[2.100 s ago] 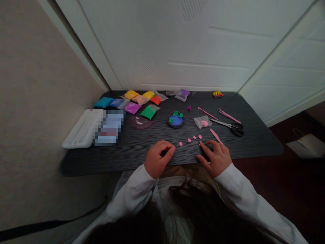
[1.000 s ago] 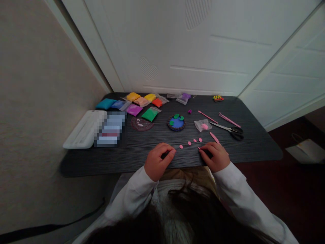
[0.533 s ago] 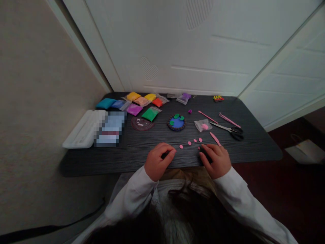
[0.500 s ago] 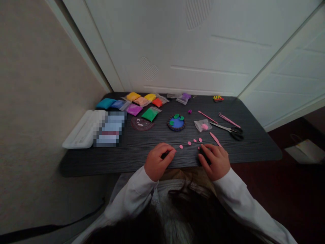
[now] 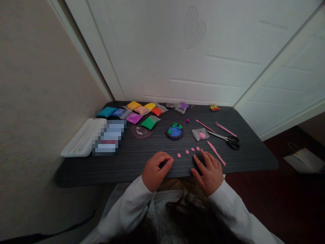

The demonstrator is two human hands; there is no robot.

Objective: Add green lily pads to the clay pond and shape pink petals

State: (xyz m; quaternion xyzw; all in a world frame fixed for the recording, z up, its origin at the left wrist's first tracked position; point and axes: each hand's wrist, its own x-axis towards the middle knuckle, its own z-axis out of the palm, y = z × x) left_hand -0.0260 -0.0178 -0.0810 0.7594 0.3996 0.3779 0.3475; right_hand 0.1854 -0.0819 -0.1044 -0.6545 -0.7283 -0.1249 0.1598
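My left hand (image 5: 156, 169) rests at the table's near edge, thumb and index fingertips pinched together; whatever they hold, if anything, is too small to make out. My right hand (image 5: 208, 172) is open, its fingers spread low over the tabletop. Several flat pink clay pieces (image 5: 187, 152) lie in a slanting row between and just beyond the hands, the rightmost close to a right fingertip. To the right of that hand lies a pink clay knife (image 5: 216, 153). Beyond the row sits a round blue clay pond (image 5: 174, 131) with green leaf shapes and a dark bumpy rim.
Clay packets (image 5: 150, 122) in several colours lie at the back left, near a clear protractor-like disc (image 5: 141, 132), a white case (image 5: 82, 138) and a blurred screen (image 5: 109, 138). Scissors (image 5: 228, 139), tweezers (image 5: 225, 128), a thin pink tool (image 5: 205, 125) and a pink-clay bag (image 5: 200, 134) lie right.
My right hand has drawn slightly left and spread its fingers, uncovering more of the pink clay knife. The left hand keeps its pinch. The whole view has shifted, with the table lower in the picture.
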